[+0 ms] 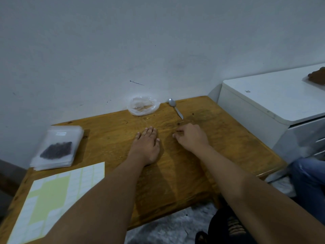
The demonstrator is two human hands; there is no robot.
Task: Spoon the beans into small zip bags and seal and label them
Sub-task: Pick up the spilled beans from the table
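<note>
My left hand lies flat, palm down, on the wooden table near its middle. My right hand rests beside it with fingers curled, holding nothing that I can see. A metal spoon lies at the back of the table, apart from both hands. Left of the spoon sits a crumpled clear plastic bag, nearly empty. At the left edge a stack of small zip bags has on top a bag holding dark beans and bearing a white label. A sheet of white labels lies at the front left, partly under my left forearm.
A pale wall runs behind the table. A white cabinet stands close to the table's right side, with another person's hand on its top and a jeans-clad leg below. A few loose beans dot the table near my right hand.
</note>
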